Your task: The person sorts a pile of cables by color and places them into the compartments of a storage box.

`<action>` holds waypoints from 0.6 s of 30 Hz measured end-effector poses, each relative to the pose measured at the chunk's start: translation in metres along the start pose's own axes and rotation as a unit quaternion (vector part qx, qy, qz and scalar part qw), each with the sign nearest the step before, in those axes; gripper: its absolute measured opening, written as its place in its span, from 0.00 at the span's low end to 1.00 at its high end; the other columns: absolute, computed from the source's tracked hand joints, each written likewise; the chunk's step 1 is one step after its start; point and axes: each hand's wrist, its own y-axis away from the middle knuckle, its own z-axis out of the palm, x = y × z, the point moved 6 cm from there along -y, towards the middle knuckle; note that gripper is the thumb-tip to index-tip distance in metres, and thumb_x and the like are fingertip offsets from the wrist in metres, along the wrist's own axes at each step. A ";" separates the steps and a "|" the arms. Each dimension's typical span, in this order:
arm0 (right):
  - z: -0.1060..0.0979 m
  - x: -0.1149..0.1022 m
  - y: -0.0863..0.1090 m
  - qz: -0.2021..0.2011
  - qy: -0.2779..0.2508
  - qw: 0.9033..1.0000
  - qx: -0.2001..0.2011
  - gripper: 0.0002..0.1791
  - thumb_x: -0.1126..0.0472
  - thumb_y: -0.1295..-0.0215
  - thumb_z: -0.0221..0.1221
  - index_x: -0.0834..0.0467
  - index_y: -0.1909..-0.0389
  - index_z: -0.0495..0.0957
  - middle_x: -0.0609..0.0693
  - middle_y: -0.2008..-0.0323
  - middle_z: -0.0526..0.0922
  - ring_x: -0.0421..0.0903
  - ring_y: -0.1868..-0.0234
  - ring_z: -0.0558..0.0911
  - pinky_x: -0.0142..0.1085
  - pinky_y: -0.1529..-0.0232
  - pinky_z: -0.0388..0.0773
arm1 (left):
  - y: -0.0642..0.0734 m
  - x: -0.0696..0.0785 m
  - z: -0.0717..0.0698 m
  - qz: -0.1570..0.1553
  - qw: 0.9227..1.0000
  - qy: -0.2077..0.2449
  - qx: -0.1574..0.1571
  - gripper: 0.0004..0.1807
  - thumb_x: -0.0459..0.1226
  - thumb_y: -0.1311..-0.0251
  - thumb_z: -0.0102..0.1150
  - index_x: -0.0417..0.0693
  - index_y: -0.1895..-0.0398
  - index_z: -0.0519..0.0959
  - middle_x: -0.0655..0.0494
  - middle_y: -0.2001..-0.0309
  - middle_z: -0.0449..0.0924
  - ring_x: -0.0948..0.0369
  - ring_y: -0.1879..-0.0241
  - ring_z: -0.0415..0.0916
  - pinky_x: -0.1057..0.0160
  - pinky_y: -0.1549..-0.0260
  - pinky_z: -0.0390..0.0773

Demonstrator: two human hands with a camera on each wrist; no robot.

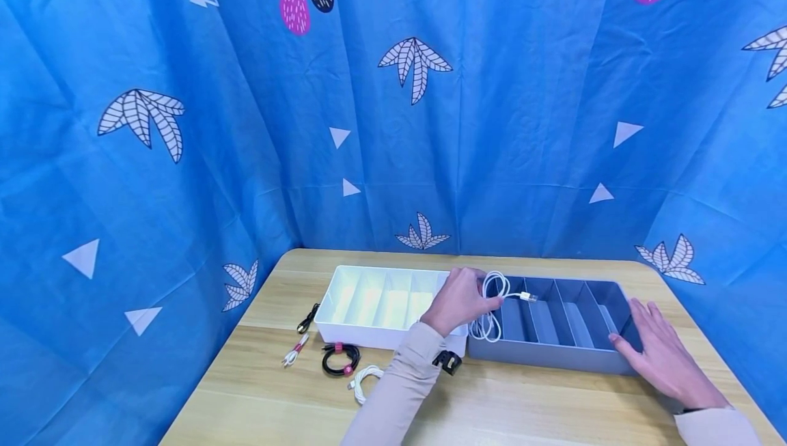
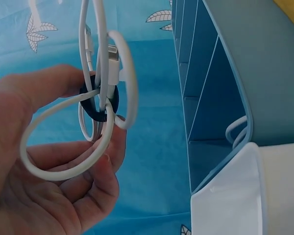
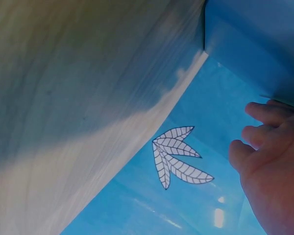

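My left hand (image 1: 458, 302) pinches a coiled white charging cable (image 2: 132, 88) between thumb and fingers, above the left end of a grey divided box (image 1: 553, 356). A dark tie (image 2: 86, 105) wraps the coil's middle. One Lightning plug (image 2: 113, 61) shows in the left wrist view, and a USB plug (image 1: 527, 297) sticks out to the right in the head view. At the box's right end, my right hand (image 1: 660, 350) rests against the rim with extended fingers. Inside a grey compartment, part of another white cable (image 2: 233, 133) is visible.
A white divided box (image 1: 363, 335) stands left of the grey one. On the wooden table lie a small black cable (image 1: 308, 319), a white cable with a red tie (image 1: 296, 350), a black coil (image 1: 335, 371) and a white coil (image 1: 359, 391). A blue curtain (image 1: 492, 159) hangs behind.
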 end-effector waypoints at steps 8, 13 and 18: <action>0.002 -0.002 -0.002 0.007 0.000 1.000 -0.001 0.49 0.43 0.27 0.49 0.71 0.24 0.35 0.77 0.26 0.43 0.66 0.23 0.25 0.63 0.27 0.20 | -0.005 -0.003 0.004 -0.010 1.000 0.017 0.006 0.11 0.46 0.47 0.72 0.54 0.75 0.79 0.65 0.91 0.61 0.71 0.92 0.58 0.73 0.93 0.55; 0.001 -0.005 -0.003 0.010 -0.001 1.000 0.000 0.49 0.43 0.27 0.49 0.71 0.25 0.34 0.78 0.27 0.43 0.67 0.24 0.26 0.64 0.27 0.21 | -0.008 -0.005 0.006 -0.021 0.999 0.023 0.010 0.11 0.46 0.48 0.72 0.52 0.75 0.80 0.65 0.91 0.60 0.70 0.93 0.59 0.72 0.93 0.56; 0.002 -0.005 -0.004 0.008 0.001 1.000 0.007 0.49 0.44 0.28 0.49 0.71 0.25 0.35 0.77 0.27 0.44 0.66 0.23 0.26 0.64 0.27 0.21 | -0.011 -0.006 0.008 -0.037 0.999 0.034 0.010 0.12 0.45 0.49 0.73 0.49 0.69 0.83 0.64 0.90 0.61 0.70 0.92 0.59 0.72 0.92 0.56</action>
